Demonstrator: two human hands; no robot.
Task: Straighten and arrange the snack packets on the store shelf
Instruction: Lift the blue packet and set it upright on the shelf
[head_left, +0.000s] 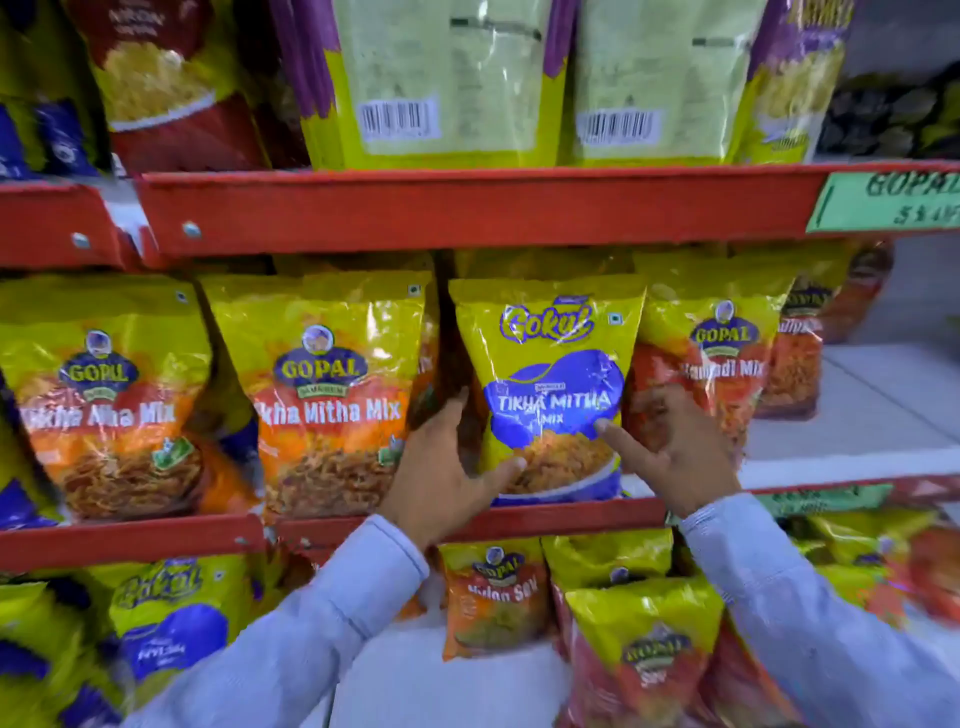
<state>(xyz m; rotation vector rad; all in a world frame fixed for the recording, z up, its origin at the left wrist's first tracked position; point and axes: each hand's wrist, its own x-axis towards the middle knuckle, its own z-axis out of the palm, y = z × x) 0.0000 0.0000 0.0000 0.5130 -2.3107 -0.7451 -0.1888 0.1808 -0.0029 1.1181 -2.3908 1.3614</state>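
A yellow and blue Gokul Tikha Mitha Mix packet (550, 353) stands upright on the middle red shelf (561, 515). My left hand (441, 473) holds its lower left edge, thumb on the front and fingers along the side. My right hand (675, 452) is spread open at its right side, the index fingertip touching the blue patch and the other fingers against a Gopal packet (722, 332) just right of it. On the left stand two yellow and orange Gopal Tikha Mitha Mix packets (332, 395) (104, 405).
The upper red shelf (467, 208) carries packets turned back to front and a green Gopal label (883, 202). Bare white shelf surface (872, 405) shows at the right of the middle shelf. Below, more Gopal packets (644, 649) and a Gokul packet (171, 618) stand loosely.
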